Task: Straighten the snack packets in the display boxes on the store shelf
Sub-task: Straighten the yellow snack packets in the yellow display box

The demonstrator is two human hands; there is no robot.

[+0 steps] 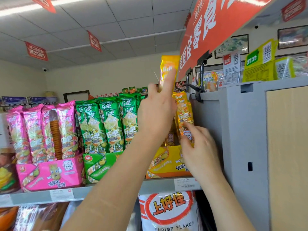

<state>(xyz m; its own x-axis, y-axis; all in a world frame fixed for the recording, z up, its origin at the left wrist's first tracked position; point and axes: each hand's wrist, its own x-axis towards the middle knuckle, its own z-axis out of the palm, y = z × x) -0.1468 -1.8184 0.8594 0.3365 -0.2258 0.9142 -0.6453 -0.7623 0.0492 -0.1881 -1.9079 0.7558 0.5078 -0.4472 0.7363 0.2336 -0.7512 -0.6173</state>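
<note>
Fingers [170,80] of our left hand [156,112] hold one yellow packet [168,62] clear above the yellow display box [166,164]. Our right hand [200,150] rests loose-fingered on the standing packets [183,110], jammed between the grey cabinet [241,130] and the green box [100,165].

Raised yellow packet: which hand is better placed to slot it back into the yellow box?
Left. The left hand holds the raised yellow packet right above the yellow box. The right hand sits lower, touching the standing yellow packets, likely steadying them.
</note>
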